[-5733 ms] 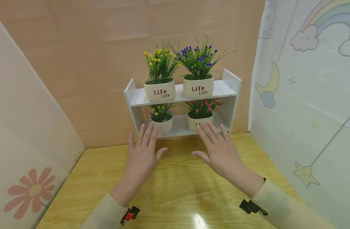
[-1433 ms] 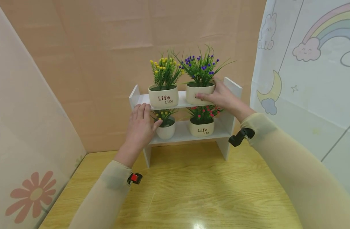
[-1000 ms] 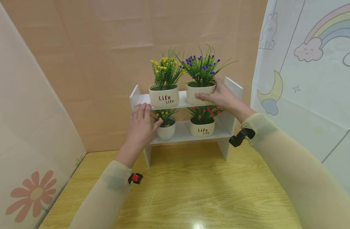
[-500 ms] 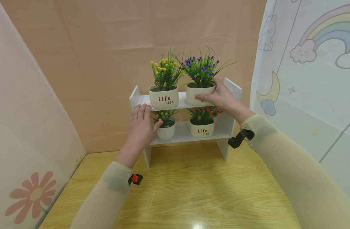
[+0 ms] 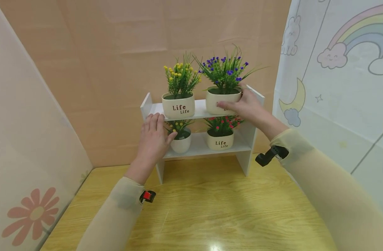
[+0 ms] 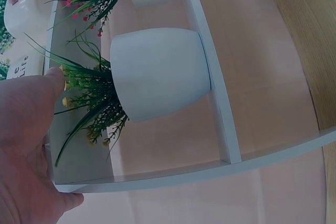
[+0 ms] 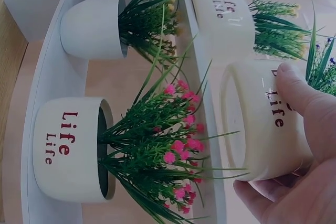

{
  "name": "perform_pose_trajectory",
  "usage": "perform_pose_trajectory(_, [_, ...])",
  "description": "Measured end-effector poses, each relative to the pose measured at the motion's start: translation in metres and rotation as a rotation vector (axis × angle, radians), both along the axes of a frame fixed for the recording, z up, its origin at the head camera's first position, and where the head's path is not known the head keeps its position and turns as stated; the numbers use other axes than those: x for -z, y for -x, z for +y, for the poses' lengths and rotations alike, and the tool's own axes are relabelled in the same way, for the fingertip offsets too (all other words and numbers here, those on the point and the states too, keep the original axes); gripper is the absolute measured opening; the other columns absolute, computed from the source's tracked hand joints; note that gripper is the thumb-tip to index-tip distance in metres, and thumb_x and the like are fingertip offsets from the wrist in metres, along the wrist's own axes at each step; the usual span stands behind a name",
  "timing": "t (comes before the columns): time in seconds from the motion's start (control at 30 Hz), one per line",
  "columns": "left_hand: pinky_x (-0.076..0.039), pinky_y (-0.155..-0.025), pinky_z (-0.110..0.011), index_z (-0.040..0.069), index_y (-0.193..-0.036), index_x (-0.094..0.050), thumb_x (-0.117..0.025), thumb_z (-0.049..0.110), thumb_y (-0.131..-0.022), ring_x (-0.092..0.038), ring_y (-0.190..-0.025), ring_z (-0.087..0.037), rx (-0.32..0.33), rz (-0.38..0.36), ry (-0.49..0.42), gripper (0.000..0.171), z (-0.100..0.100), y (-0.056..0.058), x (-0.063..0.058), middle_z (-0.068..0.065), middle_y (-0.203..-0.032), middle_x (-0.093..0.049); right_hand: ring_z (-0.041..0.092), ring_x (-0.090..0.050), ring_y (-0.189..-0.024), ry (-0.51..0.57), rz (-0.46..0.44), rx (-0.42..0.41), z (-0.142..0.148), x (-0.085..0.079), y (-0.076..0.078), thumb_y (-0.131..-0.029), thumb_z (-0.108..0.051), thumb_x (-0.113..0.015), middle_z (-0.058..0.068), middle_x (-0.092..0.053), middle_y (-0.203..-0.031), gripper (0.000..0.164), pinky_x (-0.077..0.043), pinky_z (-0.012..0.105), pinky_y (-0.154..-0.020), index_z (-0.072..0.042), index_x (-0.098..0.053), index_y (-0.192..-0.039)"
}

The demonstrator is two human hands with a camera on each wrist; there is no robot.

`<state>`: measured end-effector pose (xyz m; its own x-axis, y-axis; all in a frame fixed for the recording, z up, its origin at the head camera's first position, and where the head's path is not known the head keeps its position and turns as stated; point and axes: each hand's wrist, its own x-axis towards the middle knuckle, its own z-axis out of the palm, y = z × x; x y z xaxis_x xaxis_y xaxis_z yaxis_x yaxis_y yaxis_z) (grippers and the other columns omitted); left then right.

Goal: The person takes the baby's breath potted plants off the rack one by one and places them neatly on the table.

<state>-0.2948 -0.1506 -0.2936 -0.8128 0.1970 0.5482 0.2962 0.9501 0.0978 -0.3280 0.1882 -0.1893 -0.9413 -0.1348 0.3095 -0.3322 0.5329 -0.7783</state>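
My right hand (image 5: 251, 106) grips a cream "Life" pot of purple flowers (image 5: 227, 97), thumb across its front. In the right wrist view the pot's bottom (image 7: 232, 121) shows, tilted and raised off the white two-tier shelf (image 5: 204, 148). The left hand (image 5: 154, 139) holds the shelf's upper left corner; in the left wrist view, thumb and fingers lie on either side of that corner. Beside it on the upper board stands a "Life" pot of yellow flowers (image 5: 179, 106). Below are a white pot of yellow flowers (image 5: 180, 144) and a "Life" pot of pink flowers (image 5: 220, 142).
The shelf stands on a wooden table (image 5: 207, 198) close to a peach backdrop (image 5: 100, 69). White printed cloth walls (image 5: 329, 115) border both sides. Its right end panel (image 5: 255, 96) rises just behind my right hand.
My right hand reached from over the table to the purple-flower pot, and just now raised it slightly and shifted it right. The left hand came to the shelf corner and stays there.
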Motion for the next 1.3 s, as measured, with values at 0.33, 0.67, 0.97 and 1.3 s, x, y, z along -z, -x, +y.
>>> perform_pose_trajectory(0.33, [-0.015,-0.135,-0.056,-0.003,-0.165,-0.025,-0.064,0.051,-0.111,-0.017,-0.162,-0.044,-0.014,-0.035,-0.004,0.086,0.001,-0.004,-0.003,-0.026,-0.169,-0.029,0.036,-0.052,-0.141,-0.034,-0.041,0.033,0.013,-0.003,-0.022,-0.087,-0.067,-0.088,0.02,-0.049,-0.166,0.137,-0.046,0.055,-0.113,-0.017,0.0,-0.179])
perform_pose_trajectory(0.67, [-0.015,-0.135,-0.056,-0.003,-0.164,-0.025,-0.064,0.051,-0.111,-0.017,-0.162,-0.044,-0.012,-0.019,-0.005,0.085,0.002,-0.007,-0.002,-0.026,-0.168,-0.03,0.036,-0.048,-0.148,0.001,-0.038,0.003,0.023,0.0,-0.039,-0.087,-0.064,-0.09,0.017,-0.053,-0.162,0.128,-0.04,0.061,-0.12,-0.02,-0.012,-0.178])
perform_pose_trajectory(0.97, [-0.016,-0.134,-0.057,-0.003,-0.164,-0.025,-0.064,0.05,-0.111,-0.017,-0.163,-0.044,-0.011,-0.013,-0.01,0.084,0.004,-0.009,-0.004,-0.026,-0.168,-0.03,0.036,-0.054,-0.144,-0.036,-0.029,0.007,0.034,0.005,-0.059,-0.087,-0.065,-0.089,0.013,-0.061,-0.153,0.11,-0.045,0.061,-0.114,-0.022,-0.031,-0.17])
perform_pose_trajectory(1.3, [-0.017,-0.134,-0.057,-0.002,-0.166,-0.024,-0.063,0.053,-0.111,-0.016,-0.163,-0.043,-0.034,-0.037,-0.004,0.087,0.005,-0.013,-0.006,-0.024,-0.169,-0.029,0.038,-0.05,-0.15,-0.012,-0.053,-0.027,0.051,0.018,-0.078,-0.092,-0.056,-0.089,0.008,-0.057,-0.159,0.106,-0.046,0.06,-0.115,-0.032,-0.027,-0.174])
